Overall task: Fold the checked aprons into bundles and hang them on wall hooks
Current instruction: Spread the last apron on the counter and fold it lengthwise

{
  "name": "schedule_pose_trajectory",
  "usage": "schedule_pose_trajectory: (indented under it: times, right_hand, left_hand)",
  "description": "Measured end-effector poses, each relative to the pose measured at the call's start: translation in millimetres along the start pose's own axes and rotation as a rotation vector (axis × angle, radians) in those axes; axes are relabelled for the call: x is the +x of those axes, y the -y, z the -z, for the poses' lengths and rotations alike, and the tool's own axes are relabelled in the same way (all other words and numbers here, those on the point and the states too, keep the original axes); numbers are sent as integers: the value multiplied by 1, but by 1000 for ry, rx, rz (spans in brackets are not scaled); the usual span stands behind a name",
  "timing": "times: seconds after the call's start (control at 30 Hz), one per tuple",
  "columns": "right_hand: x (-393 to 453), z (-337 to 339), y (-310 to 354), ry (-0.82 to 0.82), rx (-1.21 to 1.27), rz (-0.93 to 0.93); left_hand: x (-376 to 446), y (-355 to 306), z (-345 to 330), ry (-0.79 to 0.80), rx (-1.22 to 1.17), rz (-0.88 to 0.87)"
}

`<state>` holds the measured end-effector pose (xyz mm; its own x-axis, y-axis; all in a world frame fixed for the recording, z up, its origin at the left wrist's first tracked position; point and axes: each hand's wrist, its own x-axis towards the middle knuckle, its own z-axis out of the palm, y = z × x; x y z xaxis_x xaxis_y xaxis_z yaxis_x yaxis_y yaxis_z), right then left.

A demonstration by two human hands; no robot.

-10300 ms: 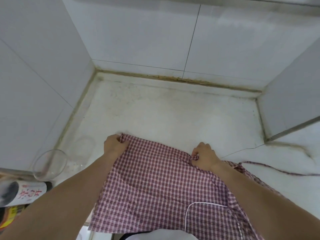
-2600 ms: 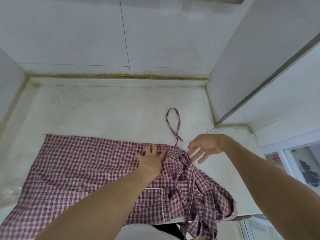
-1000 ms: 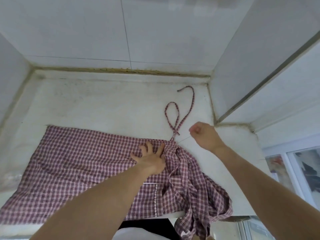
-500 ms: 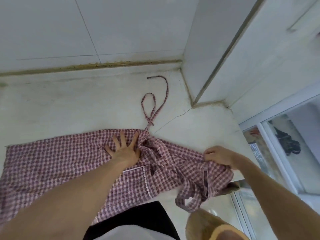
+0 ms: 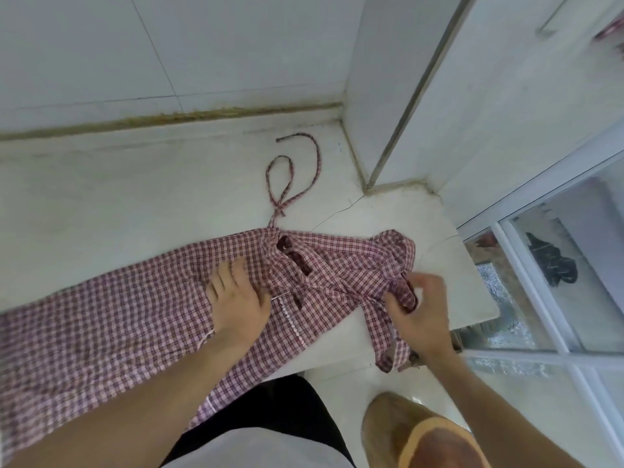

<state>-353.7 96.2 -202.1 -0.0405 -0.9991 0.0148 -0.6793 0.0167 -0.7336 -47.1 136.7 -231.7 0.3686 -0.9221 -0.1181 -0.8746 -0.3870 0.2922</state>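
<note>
- Head view: checked apron (image 5: 128, 319) spread across white counter (image 5: 135, 197), left part flat, right part bunched and hanging over the counter's front edge.
- Left hand (image 5: 236, 298) pressed flat on the cloth near its middle, fingers straight and slightly spread, gripping nothing.
- Right hand (image 5: 417, 312) at the crumpled right end, fingers and thumb curled round a fold of the checked fabric, pinching it just above the counter.
- Apron strap (image 5: 293, 177) lying loose on the counter behind the cloth, looped once, its free end curving toward the tiled wall (image 5: 169, 62).
- White lace trim (image 5: 290, 319) showing on the cloth just right of the left hand.
- Wooden stump-like object (image 5: 418, 437) below the counter edge, near the right forearm.
- Window frame (image 5: 540, 298) to the right.
</note>
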Motion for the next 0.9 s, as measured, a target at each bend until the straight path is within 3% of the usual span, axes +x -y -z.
schedule_pose_trajectory:
  times: [0.03,0.1,0.2,0.33,0.43,0.5,0.53,0.77,0.9]
  right_hand:
    - [-11,-10,-2,93,-79,143]
    - [-22,-30,-12,219,-294,241]
    - [-16,-46,-15,246,-510,108]
    - [6,-37,-9,286,-547,65]
    - [41,-3,3,607,-362,-120]
    - [69,24,8,816,-465,-160]
    - [82,38,9,843,-544,-155]
    - [133,89,17,524,-671,-158]
    - [131,85,-2,175,-543,-190]
  left_hand:
    - [-12,-2,-2,27,-11,38]
    - [-29,-10,-7,174,-53,176]
    - [-35,-13,-21,379,-54,360]
    - [-30,-4,-26,472,5,347]
    - [-22,9,-18,518,44,303]
    - [-18,22,-12,542,81,256]
    - [-17,28,-9,556,101,225]
    - [-16,55,10,638,218,75]
    - [-16,54,19,685,274,91]
